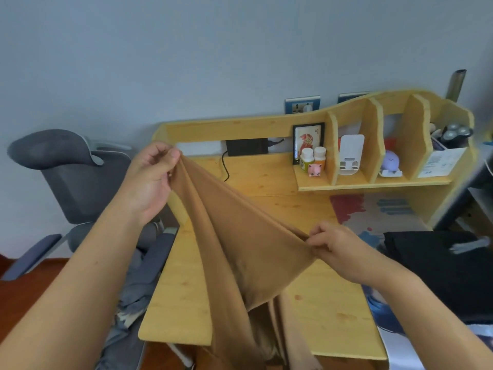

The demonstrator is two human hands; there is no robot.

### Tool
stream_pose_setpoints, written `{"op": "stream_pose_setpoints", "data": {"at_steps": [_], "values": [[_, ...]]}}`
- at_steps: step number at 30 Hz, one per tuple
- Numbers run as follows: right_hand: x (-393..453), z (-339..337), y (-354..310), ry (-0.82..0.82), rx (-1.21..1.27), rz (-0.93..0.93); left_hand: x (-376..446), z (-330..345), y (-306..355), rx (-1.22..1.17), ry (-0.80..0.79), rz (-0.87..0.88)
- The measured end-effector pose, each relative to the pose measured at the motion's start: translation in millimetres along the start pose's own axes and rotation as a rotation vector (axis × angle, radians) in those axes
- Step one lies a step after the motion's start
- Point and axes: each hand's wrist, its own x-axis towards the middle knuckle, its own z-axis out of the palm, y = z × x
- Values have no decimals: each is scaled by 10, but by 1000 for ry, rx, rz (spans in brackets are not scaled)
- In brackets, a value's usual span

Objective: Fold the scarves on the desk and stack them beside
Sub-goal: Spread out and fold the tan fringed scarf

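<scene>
Tan, soft-looking fabric fills the near middle of the view: one long tan cloth scarf (240, 249) hangs from two hands above the pale wooden desk (320, 311), its lower lengths dropping over the desk's front edge and out of sight below. The right hand (333, 244) pinches one bunched edge of the scarf low and to the right, fingers curled around the cloth. The left hand (152, 177) grips the opposite edge higher up and to the left, thumb and fingers closed on it, so the cloth stretches at a slant between them and hides much of the desk's centre.

On the desk's right side lies one dark folded black cloth pile (440, 265), partly on one colourful printed desk mat (378, 212). To the left, off the desk, stands one grey mesh office chair (80, 177) with some grey-blue fabric (133, 297) draped over its seat.

Farther back, one wooden divider shelf (373, 156) holds two small pill bottles (312, 157), one pink pig figurine (314, 170), one black-framed picture (308, 140), one white plastic stand (350, 153), one purple round toy (390, 160) and one electric shaver with three round heads (454, 133). One black power adapter (246, 146) sits against the desk's back board, its cable trailing down.
</scene>
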Motion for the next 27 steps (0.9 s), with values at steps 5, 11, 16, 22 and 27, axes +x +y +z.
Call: {"op": "stream_pose_setpoints", "data": {"at_steps": [5,11,16,22,27], "values": [[2,-82,-37,-203,-45,6,-453,-93,70,10,170,49],[171,100,-589,-129,81,-139,-1473,-625,154,0,521,75],[187,338,-1648,91,373,-263,-2439,-1385,464,-46,735,176],[232,909,-3016,120,552,-313,-3363,-2456,807,-12,823,175],[225,563,-3096,317,442,-192,-3374,-2557,881,154,590,85]]}}
